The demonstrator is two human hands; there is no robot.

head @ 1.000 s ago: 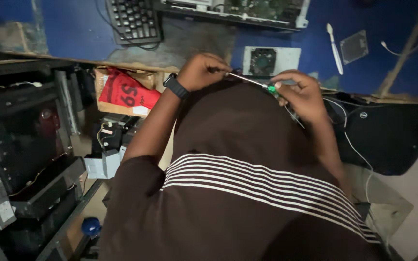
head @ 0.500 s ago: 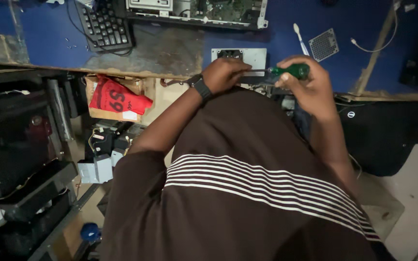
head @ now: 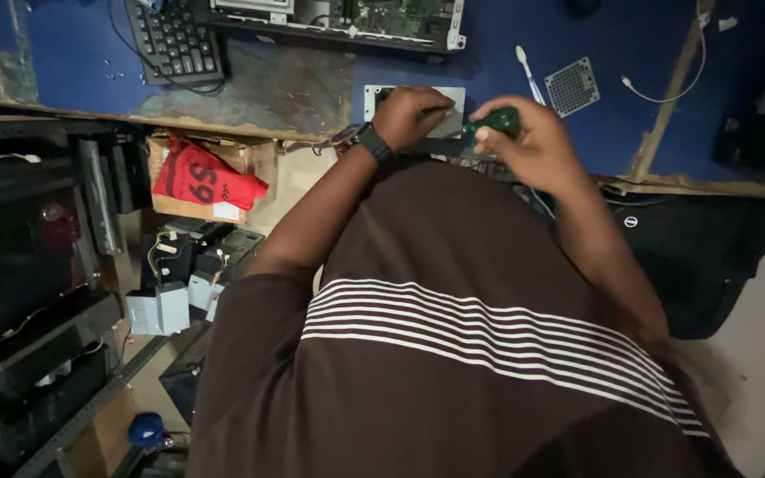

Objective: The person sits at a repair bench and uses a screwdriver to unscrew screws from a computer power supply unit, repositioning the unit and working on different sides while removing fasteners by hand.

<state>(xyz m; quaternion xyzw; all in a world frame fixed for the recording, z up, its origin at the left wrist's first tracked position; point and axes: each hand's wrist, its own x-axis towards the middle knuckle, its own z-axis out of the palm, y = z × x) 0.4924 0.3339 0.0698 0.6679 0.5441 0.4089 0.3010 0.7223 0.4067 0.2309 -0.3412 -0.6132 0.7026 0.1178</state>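
Observation:
My right hand (head: 533, 142) is closed around a green-handled screwdriver (head: 499, 122), its shaft pointing left toward my left hand. My left hand (head: 411, 113), with a dark watch (head: 374, 142) on the wrist, rests curled on a small grey metal plate with a fan (head: 382, 96) at the front edge of the blue worktable (head: 418, 66). The fingers cover most of the plate. I cannot see the screwdriver tip. My brown striped shirt fills the lower middle of the view.
A black keyboard (head: 174, 40) and an open circuit-board chassis (head: 356, 18) lie at the table's back. A white toothbrush (head: 529, 75), a perforated square grille (head: 572, 86) and a white cable (head: 666, 93) lie right. A red bag in a carton (head: 205, 181) and stacked black equipment (head: 28, 265) stand left.
Both hands have moved forward onto the table edge and closer together. The screwdriver handle now sits in my right fist beside the left hand on the plate.

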